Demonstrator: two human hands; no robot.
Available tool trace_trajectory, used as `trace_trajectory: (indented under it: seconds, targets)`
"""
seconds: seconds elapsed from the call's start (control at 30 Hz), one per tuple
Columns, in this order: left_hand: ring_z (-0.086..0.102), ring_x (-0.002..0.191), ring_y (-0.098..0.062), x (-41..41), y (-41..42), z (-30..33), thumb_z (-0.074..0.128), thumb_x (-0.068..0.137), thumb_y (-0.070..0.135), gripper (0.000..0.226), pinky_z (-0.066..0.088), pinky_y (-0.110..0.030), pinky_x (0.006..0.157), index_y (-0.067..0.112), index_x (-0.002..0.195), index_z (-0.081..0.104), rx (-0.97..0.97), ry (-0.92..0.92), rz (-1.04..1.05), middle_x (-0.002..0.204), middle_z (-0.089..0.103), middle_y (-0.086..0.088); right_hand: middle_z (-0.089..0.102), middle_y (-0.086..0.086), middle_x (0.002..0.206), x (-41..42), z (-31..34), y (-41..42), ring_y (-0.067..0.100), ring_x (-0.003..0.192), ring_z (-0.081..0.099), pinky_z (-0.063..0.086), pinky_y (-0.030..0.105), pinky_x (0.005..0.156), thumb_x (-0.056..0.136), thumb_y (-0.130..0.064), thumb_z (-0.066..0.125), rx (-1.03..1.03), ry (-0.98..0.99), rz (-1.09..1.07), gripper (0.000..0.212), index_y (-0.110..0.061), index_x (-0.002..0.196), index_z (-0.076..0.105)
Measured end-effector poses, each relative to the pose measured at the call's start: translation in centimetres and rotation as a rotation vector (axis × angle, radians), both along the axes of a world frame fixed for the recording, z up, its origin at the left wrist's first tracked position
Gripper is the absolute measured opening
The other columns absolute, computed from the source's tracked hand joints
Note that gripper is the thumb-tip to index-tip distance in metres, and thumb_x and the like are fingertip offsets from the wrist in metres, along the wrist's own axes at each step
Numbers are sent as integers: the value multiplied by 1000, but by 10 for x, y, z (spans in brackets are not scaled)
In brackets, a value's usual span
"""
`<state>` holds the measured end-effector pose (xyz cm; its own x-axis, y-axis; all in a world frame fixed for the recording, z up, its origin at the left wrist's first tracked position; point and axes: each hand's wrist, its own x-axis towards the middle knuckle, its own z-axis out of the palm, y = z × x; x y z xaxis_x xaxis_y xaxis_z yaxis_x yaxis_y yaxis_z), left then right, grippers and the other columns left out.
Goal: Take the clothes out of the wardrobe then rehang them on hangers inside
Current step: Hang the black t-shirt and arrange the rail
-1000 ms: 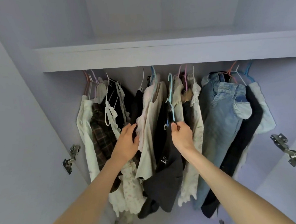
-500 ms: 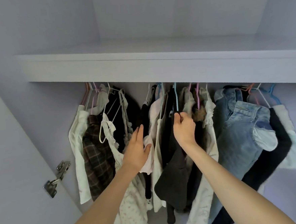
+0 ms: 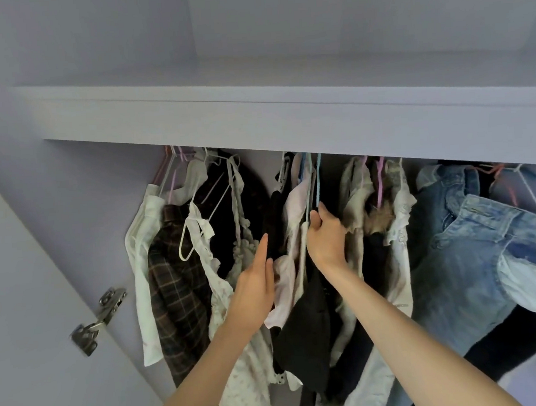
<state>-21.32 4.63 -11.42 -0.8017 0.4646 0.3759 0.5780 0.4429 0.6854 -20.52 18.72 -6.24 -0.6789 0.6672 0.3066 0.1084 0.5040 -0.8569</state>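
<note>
Removing the first garment is the step in hand: every piece of clothing hangs inside the wardrobe, in a row across the middle of the frame beneath the shelf (image 3: 255, 130), and none is out yet. At centre frame the right hand (image 3: 326, 240) has its fingers curled round the lower stem of a light blue hanger (image 3: 318, 180), just above a black garment (image 3: 314, 332) that drops towards the lower centre. The left hand (image 3: 256, 286), just left of centre, is flat with straight fingers and presses against a pale pink garment (image 3: 286, 274), holding the neighbouring clothes aside. Left of it hang a white strappy top (image 3: 222, 288) and a plaid shirt (image 3: 177, 291); blue jeans (image 3: 473, 252) hang at right. The rail is hidden behind the shelf's front edge, so the hook's seating cannot be seen. Judged from this, the next move calls for lifting the gripped hanger until its hook clears the rail, then drawing it forward. The left hand should keep the gap open so that adjacent hangers do not snag or follow.
</note>
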Motion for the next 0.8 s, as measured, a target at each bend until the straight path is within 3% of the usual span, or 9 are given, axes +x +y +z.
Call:
trace_trajectory:
  seconds: [0.1,0.2,0.37,0.47,0.53,0.6,0.63,0.7,0.8]
  targets:
    - [37,38,-9,-4,-3,0,34,99,16,53,39,-27,45,22,144,7,-106,18,-9,47,38,5,61,23,109,-6,-2,-6,31,106,56,32,15,72,100,-11,36,30,-8,104,40,3,137,39]
    - [39,38,-9,-7,-10,3,34,100,16,54,36,-21,43,19,147,9,-125,3,-25,48,39,6,64,20,97,-9,-3,-8,22,87,59,32,10,67,100,-11,38,1,-28,195,41,1,139,37]
    - [37,39,-9,-9,-18,9,32,100,16,53,31,-16,44,15,147,7,-150,10,-62,48,36,7,53,19,129,-7,5,-5,25,122,47,27,5,84,100,-16,37,-3,-111,302,45,-1,142,31]
    - [43,43,-8,-7,-18,8,30,101,18,53,38,-20,45,19,148,6,-122,-30,-95,53,45,2,46,14,134,-13,8,-6,25,126,42,29,16,93,101,-22,36,42,-217,394,47,-10,145,27]
    - [61,75,-11,-6,-22,4,29,101,23,52,51,-27,74,20,149,7,-125,-55,-130,87,64,-5,41,13,132,-15,10,-7,25,124,42,30,23,96,101,-24,34,55,-280,408,47,-14,146,25]
    - [39,131,-10,-4,-29,0,27,101,30,53,29,-20,108,17,149,9,-171,-36,-156,144,40,-2,40,14,133,-11,11,-10,24,122,43,30,21,94,101,-24,34,96,-303,385,48,-13,147,24]
    - [20,140,-8,-2,-35,-1,27,101,33,55,15,-15,111,15,149,9,-202,-2,-161,152,22,0,39,14,134,-6,9,-12,23,122,43,30,21,94,101,-24,35,125,-308,375,48,-12,146,24]
    - [-2,140,-4,4,-50,-6,24,98,47,62,3,-15,112,15,148,8,-295,111,-146,153,3,6,39,15,136,9,3,-19,26,125,41,27,25,102,99,-21,39,266,-313,323,49,-7,145,27]
    - [-18,138,-7,14,-81,-16,4,83,58,74,-2,-28,115,24,148,3,-479,236,-71,149,-15,9,50,22,127,28,-11,-39,39,122,44,29,50,107,91,-13,54,667,-229,203,47,2,134,43]
